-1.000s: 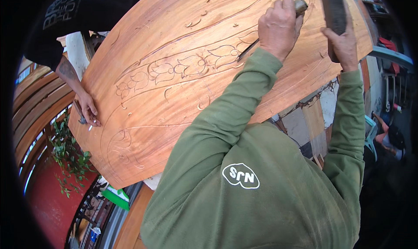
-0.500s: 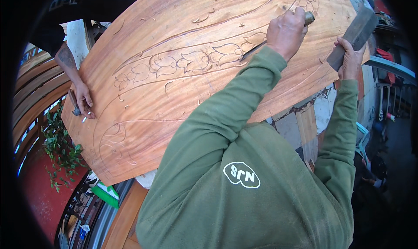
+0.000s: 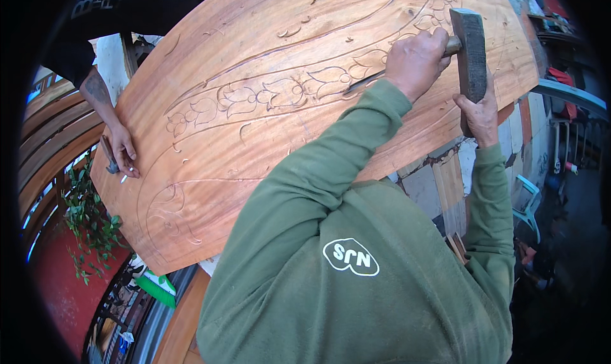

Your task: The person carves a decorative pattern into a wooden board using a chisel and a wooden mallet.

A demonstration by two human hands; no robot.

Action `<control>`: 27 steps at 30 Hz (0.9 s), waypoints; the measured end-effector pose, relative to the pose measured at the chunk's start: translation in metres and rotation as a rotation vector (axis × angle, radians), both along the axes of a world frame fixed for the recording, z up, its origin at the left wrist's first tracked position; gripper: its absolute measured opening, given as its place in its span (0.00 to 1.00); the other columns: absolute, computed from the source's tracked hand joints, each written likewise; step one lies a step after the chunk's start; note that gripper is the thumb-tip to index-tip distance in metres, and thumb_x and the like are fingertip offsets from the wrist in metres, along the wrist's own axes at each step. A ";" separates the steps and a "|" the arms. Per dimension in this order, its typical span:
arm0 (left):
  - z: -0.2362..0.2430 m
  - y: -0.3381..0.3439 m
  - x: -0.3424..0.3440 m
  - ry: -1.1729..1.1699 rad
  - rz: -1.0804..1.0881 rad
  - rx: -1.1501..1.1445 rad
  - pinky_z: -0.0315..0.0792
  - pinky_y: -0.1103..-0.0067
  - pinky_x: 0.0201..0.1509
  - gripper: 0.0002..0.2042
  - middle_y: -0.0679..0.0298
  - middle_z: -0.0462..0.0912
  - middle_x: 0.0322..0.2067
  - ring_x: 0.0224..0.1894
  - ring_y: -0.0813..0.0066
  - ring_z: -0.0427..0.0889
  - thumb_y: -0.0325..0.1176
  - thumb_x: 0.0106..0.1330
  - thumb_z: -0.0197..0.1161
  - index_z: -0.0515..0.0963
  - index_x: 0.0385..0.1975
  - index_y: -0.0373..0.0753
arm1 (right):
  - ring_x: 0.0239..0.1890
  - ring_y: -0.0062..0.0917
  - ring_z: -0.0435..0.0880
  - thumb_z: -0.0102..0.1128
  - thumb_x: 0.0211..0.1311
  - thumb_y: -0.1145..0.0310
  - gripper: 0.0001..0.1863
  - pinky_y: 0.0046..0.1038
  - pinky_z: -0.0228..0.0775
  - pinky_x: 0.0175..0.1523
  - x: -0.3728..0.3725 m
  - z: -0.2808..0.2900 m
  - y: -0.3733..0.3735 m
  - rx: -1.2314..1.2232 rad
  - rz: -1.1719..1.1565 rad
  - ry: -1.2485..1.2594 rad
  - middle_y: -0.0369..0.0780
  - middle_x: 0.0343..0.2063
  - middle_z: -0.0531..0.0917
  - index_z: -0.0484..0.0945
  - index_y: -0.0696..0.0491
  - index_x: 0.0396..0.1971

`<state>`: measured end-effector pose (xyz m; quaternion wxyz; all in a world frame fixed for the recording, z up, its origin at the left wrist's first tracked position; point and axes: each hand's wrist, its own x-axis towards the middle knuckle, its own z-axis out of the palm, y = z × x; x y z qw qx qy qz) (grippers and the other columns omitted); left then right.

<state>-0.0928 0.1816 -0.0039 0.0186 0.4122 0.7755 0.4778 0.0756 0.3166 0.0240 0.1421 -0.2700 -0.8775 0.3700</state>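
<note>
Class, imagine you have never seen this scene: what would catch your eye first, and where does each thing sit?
First, the big reddish wooden panel across the upper middle, cut with a band of flowers and curling lines. Next, at its upper right, the left hand grips a chisel set against the carving, while the right hand holds a dark mallet at its butt end. At the panel's left edge, another person's hand rests with a small tool.

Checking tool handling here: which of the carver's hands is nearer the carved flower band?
Left. The left hand grips the chisel right at the flower band; the right hand holds the mallet off the board's edge.
</note>
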 end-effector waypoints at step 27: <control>0.000 -0.021 0.018 0.005 -0.190 0.021 0.79 0.59 0.34 0.16 0.54 0.86 0.27 0.33 0.51 0.88 0.39 0.58 0.75 0.75 0.37 0.42 | 0.47 0.25 0.82 0.74 0.54 0.77 0.39 0.28 0.75 0.56 0.037 0.020 -0.016 -0.210 -0.452 0.207 0.39 0.47 0.81 0.66 0.56 0.67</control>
